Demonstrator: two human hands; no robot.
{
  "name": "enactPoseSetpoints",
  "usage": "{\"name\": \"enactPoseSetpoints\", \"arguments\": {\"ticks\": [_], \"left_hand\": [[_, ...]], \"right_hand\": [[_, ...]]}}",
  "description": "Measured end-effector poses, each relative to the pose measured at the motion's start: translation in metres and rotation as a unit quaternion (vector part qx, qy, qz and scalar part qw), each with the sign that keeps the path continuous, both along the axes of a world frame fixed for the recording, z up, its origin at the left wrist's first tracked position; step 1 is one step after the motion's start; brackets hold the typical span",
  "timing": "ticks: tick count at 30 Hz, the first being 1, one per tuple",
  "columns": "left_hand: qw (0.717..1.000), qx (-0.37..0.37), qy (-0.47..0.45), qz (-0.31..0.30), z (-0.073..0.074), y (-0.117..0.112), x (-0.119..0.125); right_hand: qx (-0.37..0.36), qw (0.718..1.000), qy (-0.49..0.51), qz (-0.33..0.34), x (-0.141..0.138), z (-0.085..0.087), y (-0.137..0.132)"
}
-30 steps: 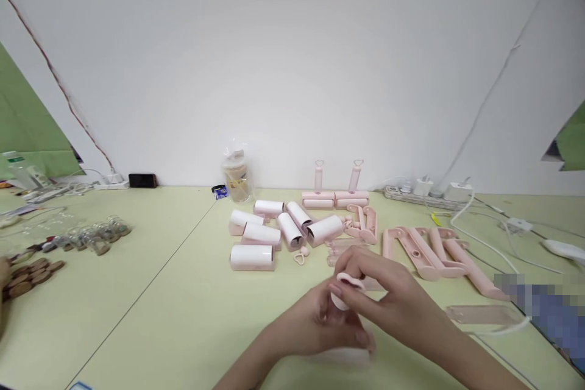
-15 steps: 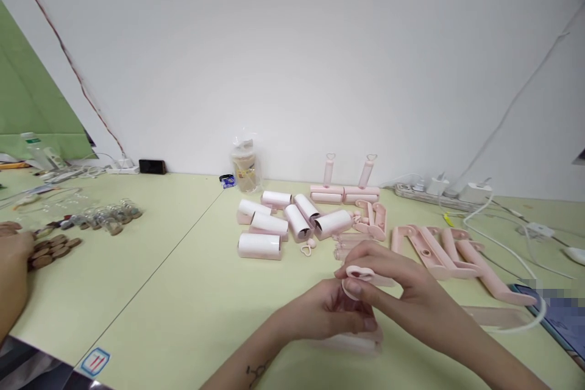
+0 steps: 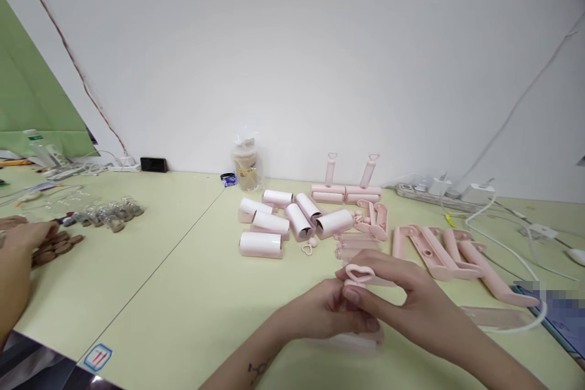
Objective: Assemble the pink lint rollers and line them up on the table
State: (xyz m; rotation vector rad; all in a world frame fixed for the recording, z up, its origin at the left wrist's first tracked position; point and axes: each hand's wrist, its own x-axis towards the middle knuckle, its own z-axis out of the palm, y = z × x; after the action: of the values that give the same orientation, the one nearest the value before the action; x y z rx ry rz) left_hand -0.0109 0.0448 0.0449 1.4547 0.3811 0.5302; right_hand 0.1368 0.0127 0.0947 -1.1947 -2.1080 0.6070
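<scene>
My left hand [image 3: 322,311] is wrapped around the handle of a pink lint roller, most of which its fingers hide. The white roll and pink frame of that lint roller [image 3: 359,343] show below the hand, near the table. At the handle's top, my right hand [image 3: 404,292] pinches a pink cap with a heart-shaped loop [image 3: 351,268] between thumb and fingers. The cap is at the handle's end; whether it is fully seated I cannot tell. Behind my hands lie clear pink tubes [image 3: 361,237] and another heart-loop cap [image 3: 307,249].
Several white paper rolls [image 3: 260,244] lie beyond my hands. Two lint rollers [image 3: 328,193] stand handle-up near the wall. Pink frames [image 3: 434,253], a white cable [image 3: 543,311] and a phone [image 3: 555,323] are at right. At far left, another person's hand [image 3: 18,250] is over brown pieces [image 3: 59,247].
The heart loop has tipped more upright at the handle's end under my right fingers. The other person's hand has shifted right over the brown pieces.
</scene>
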Motion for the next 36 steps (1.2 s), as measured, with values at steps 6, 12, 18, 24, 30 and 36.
{"name": "enactPoseSetpoints", "arguments": {"ticks": [6,12,18,24,30,36], "left_hand": [[0.999,-0.013,-0.048,-0.006,0.001,0.005,-0.004],[0.965,-0.104,-0.121,0.207,-0.002,-0.013,0.025],[0.938,-0.151,-0.112,0.29,-0.005,-0.021,0.035],[0.94,-0.119,-0.129,0.293,0.003,-0.02,0.032],[0.944,-0.113,-0.123,0.285,0.003,-0.018,0.033],[0.944,-0.132,-0.136,0.271,0.0,-0.021,0.034]], "right_hand": [[0.054,0.998,-0.001,-0.026,-0.003,-0.005,-0.004],[0.099,0.992,0.065,-0.049,-0.009,-0.018,-0.007],[0.089,0.988,0.121,-0.019,-0.01,-0.031,-0.006],[0.175,0.968,0.18,0.02,-0.013,-0.041,0.0],[0.209,0.957,0.199,0.033,-0.017,-0.046,0.004],[0.196,0.954,0.223,0.026,-0.019,-0.055,0.001]]}}
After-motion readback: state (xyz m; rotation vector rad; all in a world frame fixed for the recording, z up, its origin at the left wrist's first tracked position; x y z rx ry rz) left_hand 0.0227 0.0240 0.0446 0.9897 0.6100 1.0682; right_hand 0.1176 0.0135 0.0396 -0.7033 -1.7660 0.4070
